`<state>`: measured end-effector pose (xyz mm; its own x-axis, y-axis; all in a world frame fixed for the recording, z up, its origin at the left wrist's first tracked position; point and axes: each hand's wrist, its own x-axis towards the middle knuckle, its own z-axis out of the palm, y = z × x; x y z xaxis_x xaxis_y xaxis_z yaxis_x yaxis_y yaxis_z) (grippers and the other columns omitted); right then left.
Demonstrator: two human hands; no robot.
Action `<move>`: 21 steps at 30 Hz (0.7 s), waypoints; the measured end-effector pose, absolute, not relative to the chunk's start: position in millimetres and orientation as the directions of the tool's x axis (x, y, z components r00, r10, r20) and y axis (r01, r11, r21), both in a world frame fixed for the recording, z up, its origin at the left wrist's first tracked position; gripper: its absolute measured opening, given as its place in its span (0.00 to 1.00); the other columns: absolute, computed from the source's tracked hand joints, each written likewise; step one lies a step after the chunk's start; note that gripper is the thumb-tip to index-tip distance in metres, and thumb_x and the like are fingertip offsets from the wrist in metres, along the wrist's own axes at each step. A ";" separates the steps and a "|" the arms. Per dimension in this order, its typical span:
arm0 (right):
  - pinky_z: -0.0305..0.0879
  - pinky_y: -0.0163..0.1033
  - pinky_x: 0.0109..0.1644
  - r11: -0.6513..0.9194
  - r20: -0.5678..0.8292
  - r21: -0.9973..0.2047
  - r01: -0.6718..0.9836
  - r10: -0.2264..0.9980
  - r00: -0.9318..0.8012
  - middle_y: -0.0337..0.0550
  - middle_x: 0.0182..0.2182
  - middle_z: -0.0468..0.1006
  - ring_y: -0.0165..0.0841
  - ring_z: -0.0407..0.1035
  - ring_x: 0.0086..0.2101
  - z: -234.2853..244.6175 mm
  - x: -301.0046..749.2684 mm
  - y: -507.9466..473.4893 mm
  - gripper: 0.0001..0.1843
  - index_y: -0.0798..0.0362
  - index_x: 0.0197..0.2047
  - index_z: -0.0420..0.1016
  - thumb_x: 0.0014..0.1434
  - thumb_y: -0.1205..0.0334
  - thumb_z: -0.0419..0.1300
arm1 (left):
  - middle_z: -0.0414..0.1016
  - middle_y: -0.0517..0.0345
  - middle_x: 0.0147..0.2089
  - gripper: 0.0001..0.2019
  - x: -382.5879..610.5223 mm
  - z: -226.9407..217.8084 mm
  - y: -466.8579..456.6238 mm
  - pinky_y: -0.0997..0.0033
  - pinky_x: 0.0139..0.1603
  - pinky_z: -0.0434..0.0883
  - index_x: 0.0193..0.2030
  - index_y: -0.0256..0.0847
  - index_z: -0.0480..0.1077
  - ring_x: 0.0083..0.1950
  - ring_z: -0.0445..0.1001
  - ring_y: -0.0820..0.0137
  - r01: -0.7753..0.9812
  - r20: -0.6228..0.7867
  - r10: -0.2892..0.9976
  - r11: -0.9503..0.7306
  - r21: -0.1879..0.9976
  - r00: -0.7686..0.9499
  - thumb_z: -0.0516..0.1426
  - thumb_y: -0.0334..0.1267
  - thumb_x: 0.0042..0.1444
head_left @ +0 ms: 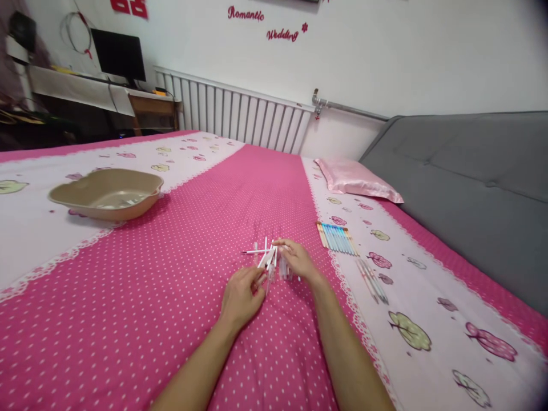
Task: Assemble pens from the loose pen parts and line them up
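Two hands: left hand (240, 297), right hand (298, 260), both gripping slim white pens (266, 258)
Sheet (192, 228): pink, dotted
Bowl (112, 212): smooth beige, near left edge

A loose bunch of thin white pens (268, 260) stands splayed and crisscrossed, some tips upward, mid-way across the pink dotted bedspread (192, 257).

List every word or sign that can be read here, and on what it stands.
"Romantic": red script on the white wall.
"Wedding": red script on the same wall.
Red paper sign at the top edge: cut off, unreadable.
White pens at the left hand and right hand, row of coloured pens beside: any print too small.
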<state>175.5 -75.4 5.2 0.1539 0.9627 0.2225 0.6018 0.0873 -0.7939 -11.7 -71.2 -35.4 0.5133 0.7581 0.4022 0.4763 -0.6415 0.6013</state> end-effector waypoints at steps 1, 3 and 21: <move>0.60 0.41 0.55 0.119 0.247 -0.815 0.567 0.956 0.155 0.45 0.47 0.76 0.34 0.68 0.49 4.3 173.3 -82.0 0.16 0.52 0.45 0.74 0.58 0.61 0.50 | 0.76 0.53 0.46 0.18 -12.2 -35.7 -72.2 0.61 0.50 0.68 0.48 0.41 0.70 0.46 0.73 0.62 0.472 0.404 0.758 -0.641 0.605 0.512 0.53 0.30 0.49; 0.55 0.44 0.59 0.148 0.283 -0.839 0.524 0.940 0.189 0.46 0.51 0.74 0.35 0.63 0.55 -0.2 170.6 -90.7 0.17 0.51 0.47 0.74 0.57 0.61 0.51 | 0.75 0.51 0.49 0.19 -12.8 -36.6 -75.2 0.59 0.52 0.68 0.50 0.40 0.69 0.49 0.72 0.61 0.476 0.399 0.761 -0.637 0.606 0.511 0.53 0.31 0.50; 0.66 0.43 0.42 -0.107 0.276 -0.764 0.636 0.837 0.473 0.46 0.40 0.79 0.36 0.70 0.35 -5.1 177.3 -103.2 0.15 0.53 0.42 0.77 0.51 0.64 0.55 | 0.72 0.48 0.53 0.21 -17.0 -38.2 -105.0 0.50 0.56 0.65 0.55 0.41 0.65 0.55 0.68 0.55 0.539 0.340 0.819 -0.564 0.625 0.463 0.54 0.38 0.53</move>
<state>177.3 -103.2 -5.1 0.4731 0.8365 0.2765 0.6359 -0.1070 -0.7643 -17.0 -105.0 -38.2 0.4626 0.8187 0.3401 0.5394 -0.5644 0.6249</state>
